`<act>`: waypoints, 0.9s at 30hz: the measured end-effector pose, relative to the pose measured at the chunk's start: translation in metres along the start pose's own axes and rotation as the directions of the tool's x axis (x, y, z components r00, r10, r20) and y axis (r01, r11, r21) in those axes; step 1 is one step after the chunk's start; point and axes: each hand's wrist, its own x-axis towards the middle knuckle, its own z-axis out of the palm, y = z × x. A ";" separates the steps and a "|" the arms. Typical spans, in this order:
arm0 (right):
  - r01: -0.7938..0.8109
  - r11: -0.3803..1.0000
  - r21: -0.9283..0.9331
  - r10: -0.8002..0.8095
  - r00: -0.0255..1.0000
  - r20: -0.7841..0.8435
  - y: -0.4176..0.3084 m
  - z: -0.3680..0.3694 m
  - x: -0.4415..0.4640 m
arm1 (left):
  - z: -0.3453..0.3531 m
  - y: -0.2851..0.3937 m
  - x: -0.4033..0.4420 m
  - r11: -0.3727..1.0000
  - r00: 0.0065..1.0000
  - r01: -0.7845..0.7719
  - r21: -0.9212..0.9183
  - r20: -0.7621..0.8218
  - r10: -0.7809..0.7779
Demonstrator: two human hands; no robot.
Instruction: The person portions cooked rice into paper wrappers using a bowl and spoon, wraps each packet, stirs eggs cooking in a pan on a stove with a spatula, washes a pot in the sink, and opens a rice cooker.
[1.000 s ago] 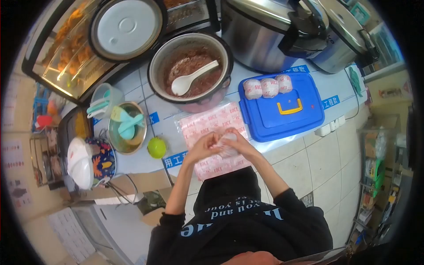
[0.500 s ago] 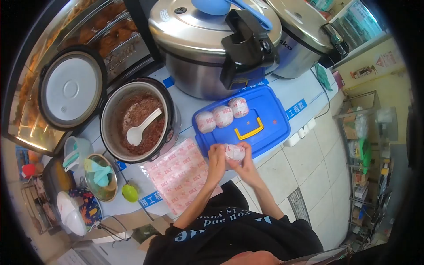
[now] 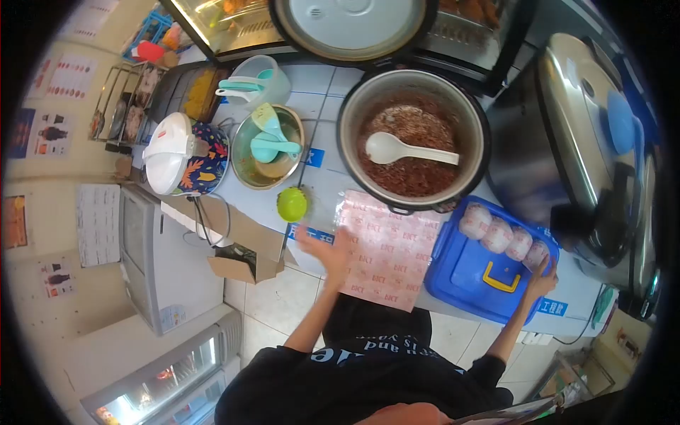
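Note:
My right hand point(image 3: 542, 281) is at the end of a row of paper-wrapped balls point(image 3: 498, 236), its fingers on the last wrapped ball point(image 3: 536, 256). The row lies along the far side of a blue lid with a yellow handle point(image 3: 501, 278). My left hand point(image 3: 327, 253) is empty with fingers spread, over the left edge of the pink-printed wrapping paper point(image 3: 386, 248). Just beyond that hand sits a small lime-green cup point(image 3: 292, 205). A white rice paddle point(image 3: 407, 150) rests on dark reddish rice point(image 3: 397, 117) inside an open cooker point(image 3: 352, 159).
A metal bowl with turquoise scoops point(image 3: 241, 159) and a clear tub point(image 3: 282, 78) stand left of the cooker. Further left is a white-lidded patterned pot point(image 3: 205, 159) with a cable. A large steel cooker point(image 3: 524, 134) stands at right, and a glass display case point(image 3: 248, 32) behind.
The wrapped ball that both hands held is now at the end of the row under my right hand. My left hand has moved left and opened. The view has swung left.

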 end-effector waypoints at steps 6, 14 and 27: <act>0.631 0.359 0.688 -0.872 0.490 0.006 -0.224 -0.093 -0.118 | -0.005 -0.054 0.085 0.995 0.984 0.002 0.096 -0.180 0.015; 0.969 0.143 -0.201 -0.943 0.195 0.268 -0.386 0.007 -0.104 | -0.045 -0.013 0.061 0.805 0.975 -0.083 -0.587 0.119 0.188; 0.932 0.027 -0.362 -0.841 0.217 0.495 -0.371 -0.031 -0.083 | -0.067 0.056 0.052 0.632 0.827 0.076 -0.771 0.403 0.392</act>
